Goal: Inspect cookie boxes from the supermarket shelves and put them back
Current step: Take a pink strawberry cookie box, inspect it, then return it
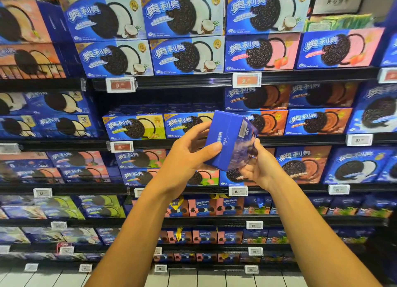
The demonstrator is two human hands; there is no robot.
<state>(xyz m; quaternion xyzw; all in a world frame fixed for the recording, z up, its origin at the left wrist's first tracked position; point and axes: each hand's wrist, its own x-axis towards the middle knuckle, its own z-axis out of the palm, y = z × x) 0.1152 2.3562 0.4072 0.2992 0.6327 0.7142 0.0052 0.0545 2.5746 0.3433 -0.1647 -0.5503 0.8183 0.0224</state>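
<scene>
A blue cookie box [231, 136] is held up in front of the shelves, tilted so that its plain blue end and side panels face me. My left hand [189, 155] grips its left side, thumb across the blue panel and fingers behind. My right hand [257, 164] holds the box's lower right edge, thumb up along the side. The box's printed front is turned away. Behind it, on the second shelf, a dark gap [159, 98] opens above a row of blue cookie boxes [134, 126].
Shelves [193, 80] full of blue cookie boxes fill the whole view, several tiers high. Price tags [120, 84] line the shelf edges. Light floor tiles [193, 279] show at the bottom, under the lowest shelf.
</scene>
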